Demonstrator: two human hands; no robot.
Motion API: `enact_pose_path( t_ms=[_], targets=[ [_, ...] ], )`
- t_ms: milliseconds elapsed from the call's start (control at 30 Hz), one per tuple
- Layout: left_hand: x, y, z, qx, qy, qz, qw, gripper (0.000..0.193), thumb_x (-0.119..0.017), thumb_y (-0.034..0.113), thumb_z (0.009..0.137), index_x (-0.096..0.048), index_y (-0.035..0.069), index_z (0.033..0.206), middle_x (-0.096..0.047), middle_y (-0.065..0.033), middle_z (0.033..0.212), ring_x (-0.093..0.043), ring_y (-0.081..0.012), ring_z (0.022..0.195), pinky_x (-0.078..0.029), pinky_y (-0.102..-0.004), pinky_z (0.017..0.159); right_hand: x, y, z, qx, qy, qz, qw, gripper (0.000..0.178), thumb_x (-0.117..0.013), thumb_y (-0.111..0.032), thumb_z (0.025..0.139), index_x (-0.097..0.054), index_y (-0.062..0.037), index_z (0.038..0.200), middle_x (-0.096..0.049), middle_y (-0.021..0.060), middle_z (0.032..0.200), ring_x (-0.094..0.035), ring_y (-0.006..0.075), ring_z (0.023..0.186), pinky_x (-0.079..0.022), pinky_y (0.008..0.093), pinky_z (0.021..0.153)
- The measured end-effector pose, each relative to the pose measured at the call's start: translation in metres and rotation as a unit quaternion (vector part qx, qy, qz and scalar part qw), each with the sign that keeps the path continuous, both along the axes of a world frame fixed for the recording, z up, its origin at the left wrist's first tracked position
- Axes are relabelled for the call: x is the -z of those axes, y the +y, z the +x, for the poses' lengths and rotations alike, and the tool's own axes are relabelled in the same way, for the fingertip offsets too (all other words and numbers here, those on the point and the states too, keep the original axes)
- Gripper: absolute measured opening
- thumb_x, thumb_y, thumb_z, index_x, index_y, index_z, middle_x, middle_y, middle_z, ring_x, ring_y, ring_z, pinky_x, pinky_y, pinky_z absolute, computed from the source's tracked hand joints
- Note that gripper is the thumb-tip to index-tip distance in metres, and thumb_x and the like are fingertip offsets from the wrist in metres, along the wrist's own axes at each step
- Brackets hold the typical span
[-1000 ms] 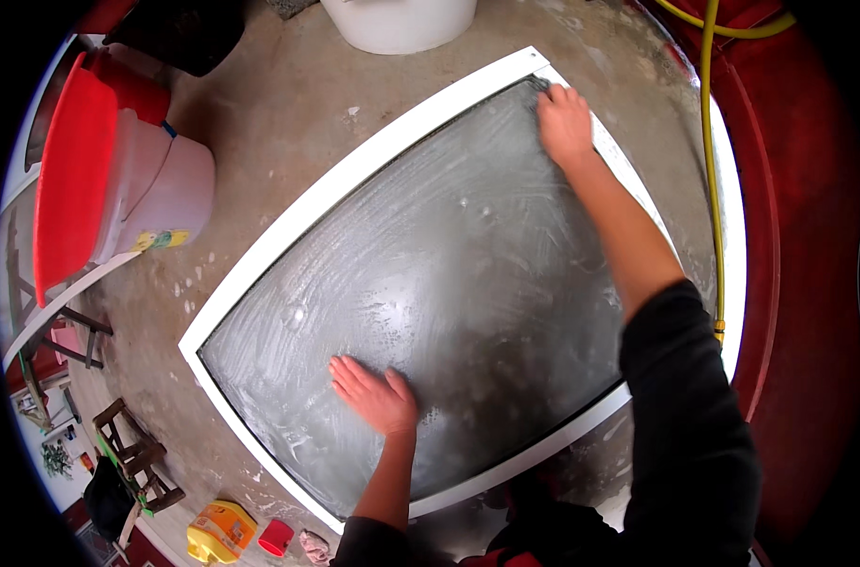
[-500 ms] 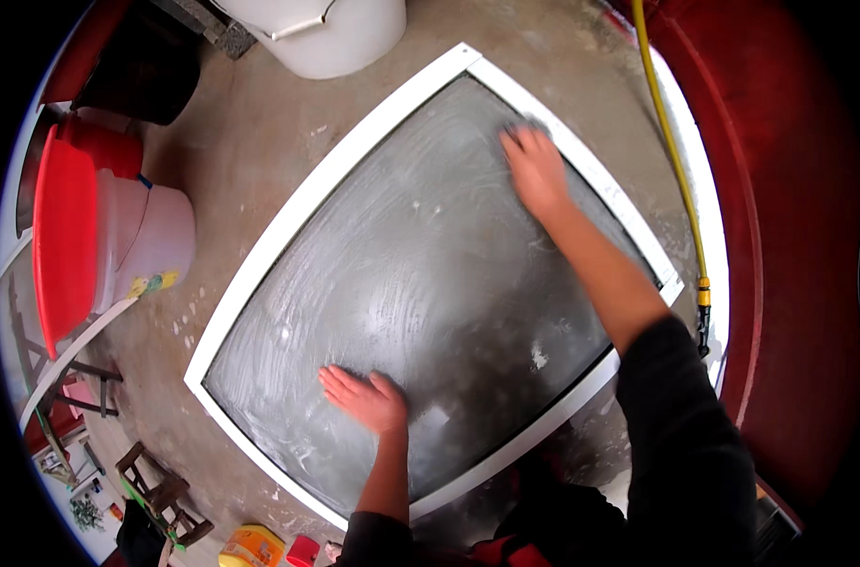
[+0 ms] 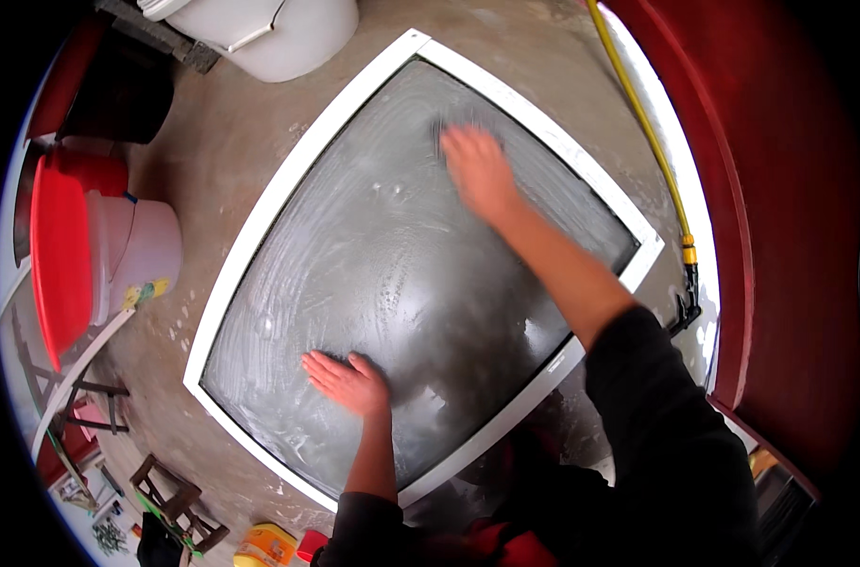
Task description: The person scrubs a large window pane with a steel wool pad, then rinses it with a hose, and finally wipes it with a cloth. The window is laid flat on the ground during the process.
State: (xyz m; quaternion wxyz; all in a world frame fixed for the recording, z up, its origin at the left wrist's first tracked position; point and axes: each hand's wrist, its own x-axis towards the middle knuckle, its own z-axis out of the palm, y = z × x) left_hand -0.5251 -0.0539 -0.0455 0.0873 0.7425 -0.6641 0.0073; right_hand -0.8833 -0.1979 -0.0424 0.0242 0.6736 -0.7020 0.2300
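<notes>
A large white-framed panel (image 3: 406,255) lies flat beneath my hands, its grey surface wet and streaked with whitish suds. My left hand (image 3: 348,382) rests palm down on the lower left part of the surface, fingers stretched out and holding nothing. Toward the far corner, my right hand (image 3: 479,168) presses on the panel with its fingers bent. Something dark and blurred (image 3: 438,138) shows at those fingertips; motion hides what kind of thing it is. Dark sleeves cover both arms above the forearms.
A white bucket (image 3: 293,42) stands beyond the panel. On the left are a red basin (image 3: 61,255) and a translucent bucket (image 3: 146,246). Along the right runs a yellow hose (image 3: 647,123). A wooden stool (image 3: 170,491) and a yellow-orange container (image 3: 264,545) sit at lower left.
My right hand has swept left across the panel, away from its right-hand frame edge. The left hand stays flat on nearly the same spot. The whole view has shifted slightly.
</notes>
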Motion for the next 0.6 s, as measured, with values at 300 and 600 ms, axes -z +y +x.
enact_pose_path(
  t_ms=[300, 600],
  targets=[
    [0.005, 0.003, 0.001, 0.0, -0.021, -0.022, 1.0, 0.067, -0.038, 0.038, 0.098, -0.026, -0.008, 0.146, -0.025, -0.027, 0.153, -0.022, -0.0396, 0.144, -0.015, -0.0505, 0.118, -0.014, 0.108, -0.035, 0.045, -0.038, 0.036, 0.998, 0.041, -0.053, -0.007, 0.087, -0.055, -0.0036, 0.128, -0.05, 0.0146, 0.139, -0.045, 0.0344, 0.128, -0.035, 0.0452, 0.109],
    [0.009, 0.002, 0.011, -0.011, -0.028, -0.035, 0.999, 0.067, -0.04, 0.038, 0.097, -0.028, -0.007, 0.145, -0.027, -0.0274, 0.152, -0.023, -0.0397, 0.143, -0.016, -0.0524, 0.117, -0.016, 0.216, -0.026, -0.045, -0.018, 0.12, 0.992, 0.04, -0.052, -0.008, 0.09, -0.054, -0.0044, 0.129, -0.05, 0.0166, 0.139, -0.045, 0.0364, 0.128, -0.035, 0.0467, 0.109]
  ],
)
